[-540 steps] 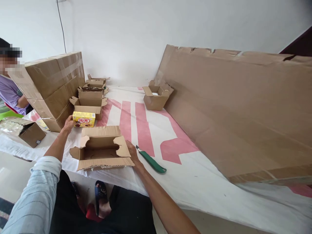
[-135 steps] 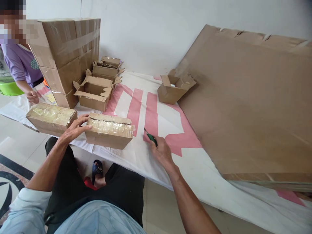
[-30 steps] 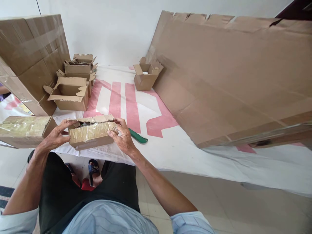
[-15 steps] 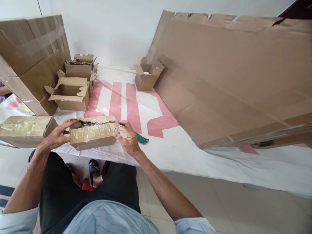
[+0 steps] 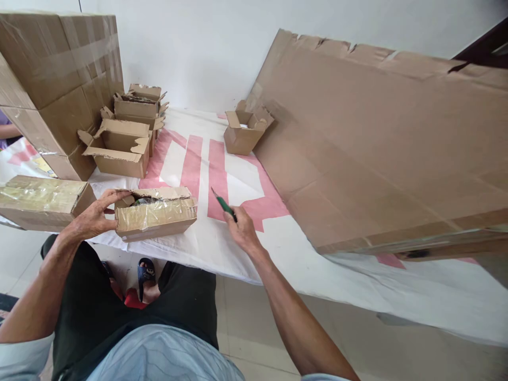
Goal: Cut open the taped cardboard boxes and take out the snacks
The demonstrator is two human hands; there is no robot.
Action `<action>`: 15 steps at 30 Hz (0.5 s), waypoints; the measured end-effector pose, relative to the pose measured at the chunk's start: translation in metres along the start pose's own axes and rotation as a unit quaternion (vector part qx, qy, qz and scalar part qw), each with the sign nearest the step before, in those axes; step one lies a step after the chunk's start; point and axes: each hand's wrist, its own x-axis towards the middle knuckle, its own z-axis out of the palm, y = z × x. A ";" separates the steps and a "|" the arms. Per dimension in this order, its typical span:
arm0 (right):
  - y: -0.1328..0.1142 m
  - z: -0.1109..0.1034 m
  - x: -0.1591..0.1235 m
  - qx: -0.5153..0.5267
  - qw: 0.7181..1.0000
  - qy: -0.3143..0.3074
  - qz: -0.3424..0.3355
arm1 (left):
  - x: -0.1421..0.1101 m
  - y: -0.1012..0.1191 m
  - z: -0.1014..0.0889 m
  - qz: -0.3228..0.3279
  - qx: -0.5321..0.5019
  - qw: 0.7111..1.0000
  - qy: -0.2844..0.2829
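Observation:
A small cardboard box point(image 5: 156, 218) lies near the table's front edge, with clear tape across its side and a ragged gap along its top. My left hand point(image 5: 95, 214) grips its left end, thumb low and fingers over the upper edge. Something inside shows through the gap, too dark to make out. Right of the box, my right hand point(image 5: 243, 228) is closed round the green handle of a knife point(image 5: 225, 203). Its short thin blade points up and to the left, above the cloth and apart from the box.
Another taped box point(image 5: 43, 201) lies at the left, by a tall stack of cartons point(image 5: 59, 79). Open small boxes point(image 5: 123, 159) stand behind. An open box point(image 5: 242, 135) rests against a large leaning cardboard sheet point(image 5: 381, 153). A white and pink cloth point(image 5: 293, 264) covers the table.
My right hand has let go of the box's right end, moved right and picked up the knife from the cloth. The left hand keeps its grip on the box.

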 end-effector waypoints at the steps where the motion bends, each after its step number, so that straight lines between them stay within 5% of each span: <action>1: -0.014 -0.009 0.006 0.049 0.999 0.004 -0.014 | 0.000 0.001 0.000 -0.002 0.002 1.000 -0.001; 4: -0.065 -0.038 0.021 0.145 0.982 -0.085 -0.087 | -0.002 0.004 0.002 -0.003 0.002 1.000 0.001; 9: -0.143 -0.066 0.042 0.125 0.945 -0.195 -0.231 | -0.003 0.006 0.005 0.007 -0.007 1.000 0.010; 15: -0.181 -0.069 0.061 0.045 0.928 -0.222 -0.296 | -0.006 0.003 0.007 0.014 0.004 1.000 0.007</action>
